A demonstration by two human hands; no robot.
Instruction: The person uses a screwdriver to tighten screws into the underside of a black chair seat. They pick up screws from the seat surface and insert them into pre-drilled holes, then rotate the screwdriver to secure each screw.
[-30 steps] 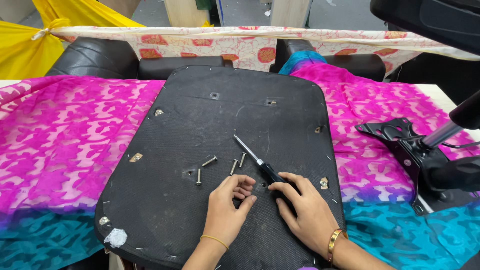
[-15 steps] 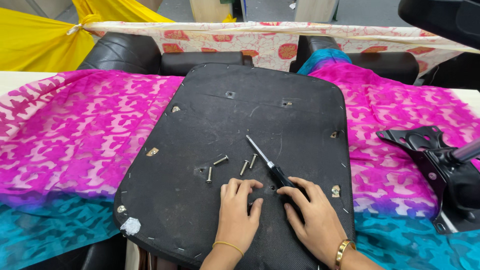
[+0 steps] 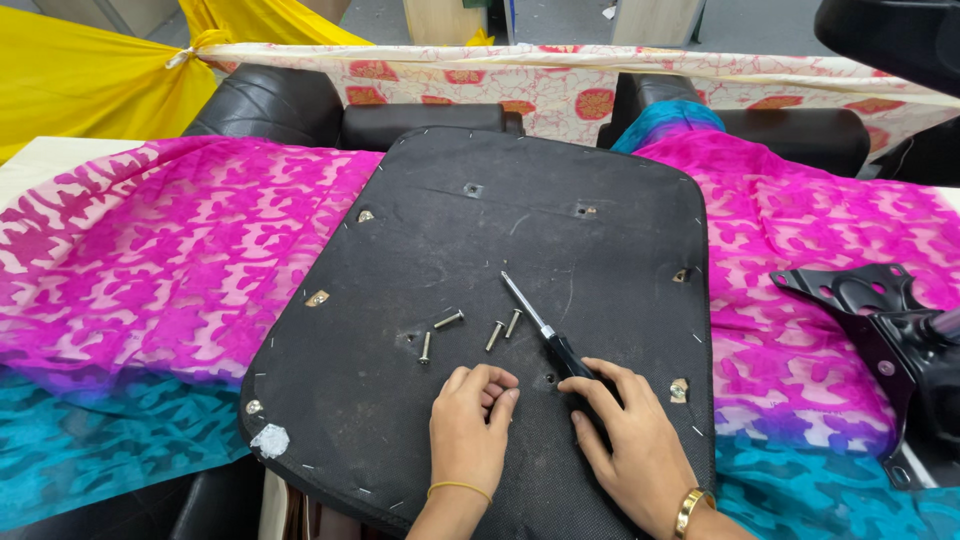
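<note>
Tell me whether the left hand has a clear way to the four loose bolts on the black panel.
Probably yes. The left hand rests curled on the black panel just below the loose bolts, with only bare panel between them. The screwdriver lies off to the right, under the right hand.

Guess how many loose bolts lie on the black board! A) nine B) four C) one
B: four bolts lie side by side on the board, just above the left hand and left of the screwdriver that the right hand touches.
</note>
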